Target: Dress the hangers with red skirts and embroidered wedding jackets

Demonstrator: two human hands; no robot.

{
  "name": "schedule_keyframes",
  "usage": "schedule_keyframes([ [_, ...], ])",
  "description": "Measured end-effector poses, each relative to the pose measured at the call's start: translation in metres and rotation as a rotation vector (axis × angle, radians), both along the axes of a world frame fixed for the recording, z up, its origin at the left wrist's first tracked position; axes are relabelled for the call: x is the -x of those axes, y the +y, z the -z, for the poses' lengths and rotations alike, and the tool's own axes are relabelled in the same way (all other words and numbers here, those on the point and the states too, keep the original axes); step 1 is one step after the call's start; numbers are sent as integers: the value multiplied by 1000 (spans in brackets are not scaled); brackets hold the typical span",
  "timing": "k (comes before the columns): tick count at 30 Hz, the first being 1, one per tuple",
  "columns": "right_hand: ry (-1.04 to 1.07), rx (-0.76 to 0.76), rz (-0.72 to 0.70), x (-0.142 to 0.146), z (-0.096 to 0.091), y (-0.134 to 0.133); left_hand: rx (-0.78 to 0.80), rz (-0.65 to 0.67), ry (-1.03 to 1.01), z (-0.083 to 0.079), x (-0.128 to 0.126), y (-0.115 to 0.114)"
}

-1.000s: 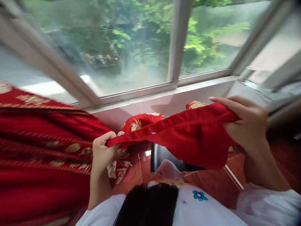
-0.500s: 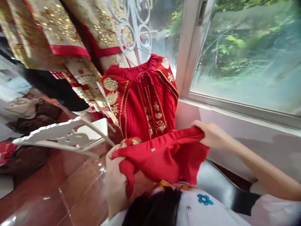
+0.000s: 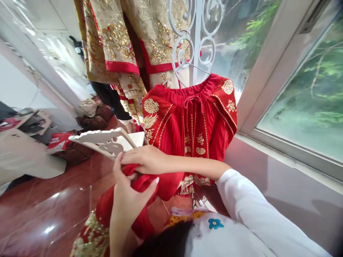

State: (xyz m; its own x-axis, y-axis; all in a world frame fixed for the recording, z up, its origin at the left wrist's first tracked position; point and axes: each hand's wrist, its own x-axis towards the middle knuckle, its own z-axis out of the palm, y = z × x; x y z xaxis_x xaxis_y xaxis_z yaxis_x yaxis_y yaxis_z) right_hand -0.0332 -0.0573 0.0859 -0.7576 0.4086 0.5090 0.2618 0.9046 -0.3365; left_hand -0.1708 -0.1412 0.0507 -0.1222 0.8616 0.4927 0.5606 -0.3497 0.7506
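Note:
A red garment (image 3: 166,184) hangs in folds from both my hands. Its gold-embroidered part (image 3: 91,232) droops beside my left forearm. My left hand (image 3: 128,196) holds the bunched cloth between a raised thumb and the fingers. My right hand (image 3: 147,160) crosses over to the left and grips the edge of the same cloth, close to the left fingertips. Behind it, a red skirt (image 3: 205,125) with a drawstring waist and gold embroidery hangs on a wire hanger (image 3: 198,67).
A white scrollwork metal stand (image 3: 197,39) holds the hanger beside the window (image 3: 302,89). Cream and gold garments (image 3: 118,46) hang at the back. A white carved chair (image 3: 99,139) stands on the red tiled floor (image 3: 80,178). Brown bags (image 3: 99,117) lie farther left.
My right hand has moved from the far right over to my left hand, gathering the garment stretched between them. My view has turned left.

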Motion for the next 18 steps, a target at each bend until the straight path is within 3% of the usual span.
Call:
schedule_keyframes([
  [4,-102,-36,-174,5,-25,16,-118,-430,31,1,-22,22],
  [7,-145,-30,-237,-18,-30,30,-98,-451,48,1,-32,35],
  [10,-64,-11,-187,-39,-30,48,-88,-456,121,-4,-46,47],
  [13,21,-11,-145,-38,-31,65,-107,-427,146,-13,-55,60],
  [16,-29,-102,-221,-33,-44,72,-244,-448,115,-23,-49,76],
  [18,-42,-223,-261,-48,-61,71,-338,-507,113,-34,-35,89],
])
